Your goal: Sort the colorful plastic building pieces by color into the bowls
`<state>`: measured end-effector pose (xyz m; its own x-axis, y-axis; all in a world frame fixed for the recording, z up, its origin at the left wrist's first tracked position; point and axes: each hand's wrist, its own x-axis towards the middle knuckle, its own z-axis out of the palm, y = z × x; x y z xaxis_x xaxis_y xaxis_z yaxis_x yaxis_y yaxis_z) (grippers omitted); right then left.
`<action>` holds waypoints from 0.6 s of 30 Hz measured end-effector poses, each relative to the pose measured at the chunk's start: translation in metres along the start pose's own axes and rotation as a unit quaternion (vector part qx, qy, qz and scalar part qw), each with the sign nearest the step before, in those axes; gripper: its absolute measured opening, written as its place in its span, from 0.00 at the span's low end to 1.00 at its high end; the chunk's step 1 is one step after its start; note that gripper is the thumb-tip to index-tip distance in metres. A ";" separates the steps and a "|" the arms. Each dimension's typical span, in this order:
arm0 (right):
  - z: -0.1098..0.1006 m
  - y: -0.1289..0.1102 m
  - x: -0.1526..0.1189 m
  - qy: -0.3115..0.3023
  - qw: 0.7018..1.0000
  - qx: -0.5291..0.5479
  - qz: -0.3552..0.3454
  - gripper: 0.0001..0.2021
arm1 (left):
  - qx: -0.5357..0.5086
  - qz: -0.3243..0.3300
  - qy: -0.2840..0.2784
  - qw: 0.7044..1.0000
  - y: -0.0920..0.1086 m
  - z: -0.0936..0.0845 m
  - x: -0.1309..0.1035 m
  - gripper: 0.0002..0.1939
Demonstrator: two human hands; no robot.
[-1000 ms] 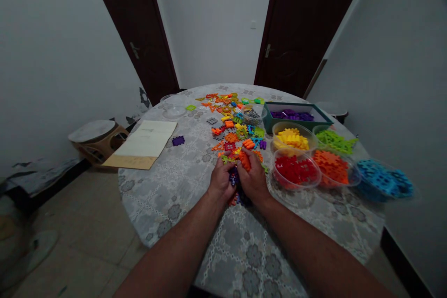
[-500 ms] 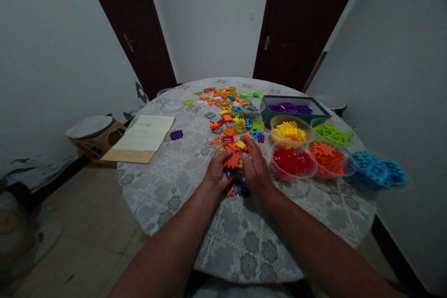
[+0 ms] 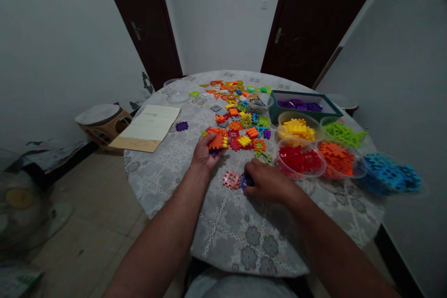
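My left hand (image 3: 206, 151) is closed round a small bundle of toothed plastic building pieces (image 3: 218, 140), mostly orange with some yellow and purple. Close to the table's near side, my right hand (image 3: 267, 179) has its fingers closed on a purple toothed piece (image 3: 245, 181) lying on the cloth. Touching that piece on its left is a pink window-shaped piece (image 3: 231, 179). Just beyond the right hand lies a green frame piece (image 3: 262, 156). A loose pile of mixed pieces (image 3: 235, 125) spreads from between my hands toward the far edge.
On the right stand clear tubs of yellow (image 3: 296, 129), red (image 3: 300, 159), orange (image 3: 337, 158), green (image 3: 344, 134) and blue pieces (image 3: 391, 174), with a box of purple pieces (image 3: 275, 112) behind. An open notebook (image 3: 150, 123) and a purple piece (image 3: 182, 126) lie left.
My hands have come apart. The left moved left with the bundle; the right let go of it and went down to the purple piece on the cloth.
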<state>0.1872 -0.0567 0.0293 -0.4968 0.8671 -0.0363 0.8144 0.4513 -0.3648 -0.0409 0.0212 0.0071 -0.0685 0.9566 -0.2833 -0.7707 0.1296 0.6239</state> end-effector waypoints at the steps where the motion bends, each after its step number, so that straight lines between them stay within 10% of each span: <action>1: -0.002 0.000 0.001 -0.006 1.000 0.008 0.009 0.18 | 0.001 0.000 -0.002 1.000 -0.001 -0.001 0.001 0.31; 11: -0.027 0.008 0.005 -0.145 0.959 0.236 -0.066 0.07 | 0.001 0.003 -0.006 1.000 -0.001 -0.002 0.003 0.31; 18: -0.018 0.018 0.014 -0.035 0.973 0.226 -0.026 0.07 | -0.006 0.005 -0.004 1.000 -0.003 -0.001 0.003 0.31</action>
<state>0.2002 -0.0329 0.0390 -0.5665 0.8215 -0.0645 0.5802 0.3421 -0.7391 -0.0394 0.0236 0.0036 -0.0721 0.9598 -0.2714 -0.7770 0.1166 0.6186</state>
